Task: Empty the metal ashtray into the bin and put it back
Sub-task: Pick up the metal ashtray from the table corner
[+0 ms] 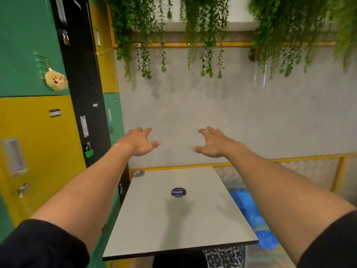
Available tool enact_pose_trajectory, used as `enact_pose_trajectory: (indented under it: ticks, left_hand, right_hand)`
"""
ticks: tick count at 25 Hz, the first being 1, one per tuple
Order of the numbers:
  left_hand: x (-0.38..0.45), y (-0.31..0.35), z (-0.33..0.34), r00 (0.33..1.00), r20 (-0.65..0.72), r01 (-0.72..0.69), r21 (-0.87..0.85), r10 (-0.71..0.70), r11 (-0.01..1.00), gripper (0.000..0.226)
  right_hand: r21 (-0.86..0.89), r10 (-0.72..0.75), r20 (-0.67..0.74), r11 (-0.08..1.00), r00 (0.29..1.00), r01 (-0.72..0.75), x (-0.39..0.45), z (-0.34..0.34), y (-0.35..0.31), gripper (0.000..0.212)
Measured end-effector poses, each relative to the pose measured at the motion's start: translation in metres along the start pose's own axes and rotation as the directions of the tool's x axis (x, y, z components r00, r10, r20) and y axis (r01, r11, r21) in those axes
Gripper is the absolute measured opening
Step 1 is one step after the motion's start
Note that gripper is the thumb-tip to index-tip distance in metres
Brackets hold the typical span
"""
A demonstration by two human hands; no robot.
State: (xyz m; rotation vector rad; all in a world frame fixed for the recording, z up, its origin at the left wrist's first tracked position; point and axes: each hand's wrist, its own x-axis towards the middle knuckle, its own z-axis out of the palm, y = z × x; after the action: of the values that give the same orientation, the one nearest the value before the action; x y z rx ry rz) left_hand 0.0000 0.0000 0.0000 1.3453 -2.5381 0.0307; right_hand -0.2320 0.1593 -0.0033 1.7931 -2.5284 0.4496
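Head view: metal ashtray point(138, 173) sits at the far left corner of the table point(173, 225), tight against the yellow rail point(183, 167), just left of frame centre. It's untouched, so you're at step one, the reach. Contents aren't readable from here.

Your left hand point(138, 142) and right hand point(211, 143) are both raised mid-frame in front of the grey wall point(212, 113), fingers spread wide, holding nothing, well apart from the ashtray.

A round "ClayG" sticker point(178, 192) marks the table's middle. Lockers point(38, 132) fill the left of the frame. Something blue point(249, 209), maybe a bin liner, shows right of the table behind the mesh; can't confirm that's the bin.

Next move, my read: drop your left hand to the ashtray, grip the rim, lift it level so nothing spills, then locate the bin.
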Motion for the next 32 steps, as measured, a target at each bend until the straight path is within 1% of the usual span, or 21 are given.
enact_pose_trajectory:
  ticks: [3, 6, 13, 17, 25, 29, 32]
  left_hand:
    - [0.025, 0.011, 0.017, 0.998, 0.042, 0.04, 0.012, -0.04, 0.999, 0.088]
    - [0.047, 0.021, 0.036, 0.995, 0.068, 0.068, 0.016, -0.069, 0.998, 0.086]
    - [0.094, 0.025, 0.079, 0.989, 0.12, 0.084, 0.034, -0.088, 0.996, 0.086]
    - [0.13, 0.003, 0.11, 0.983, 0.152, 0.094, 0.041, -0.099, 0.995, 0.086]
    - [0.247, -0.071, 0.151, 0.978, 0.182, 0.099, 0.017, -0.101, 0.995, 0.088]
    - [0.301, -0.103, 0.17, 0.972, 0.208, 0.108, 0.012, -0.108, 0.994, 0.09]
    - [0.33, -0.114, 0.189, 0.968, 0.232, 0.102, 0.003, -0.1, 0.995, 0.091]
  right_hand:
    - [-0.034, 0.008, 0.025, 0.999, 1.0, -0.007, 0.026, 0.008, 0.024, 0.083]
    - [-0.023, 0.001, 0.057, 1.0, 0.998, 0.0, 0.049, 0.02, 0.044, 0.084]
    - [-0.016, -0.021, 0.103, 1.0, 0.994, 0.023, 0.106, 0.051, 0.07, 0.083]
    - [-0.048, -0.022, 0.136, 0.998, 0.99, 0.029, 0.149, 0.076, 0.071, 0.083]
    - [-0.047, 0.007, 0.169, 0.999, 0.986, 0.001, 0.271, 0.123, 0.05, 0.082]
    - [-0.045, 0.036, 0.159, 0.999, 0.987, -0.029, 0.327, 0.142, 0.044, 0.08]
    - [-0.05, 0.028, 0.168, 0.999, 0.985, -0.02, 0.359, 0.159, 0.043, 0.082]
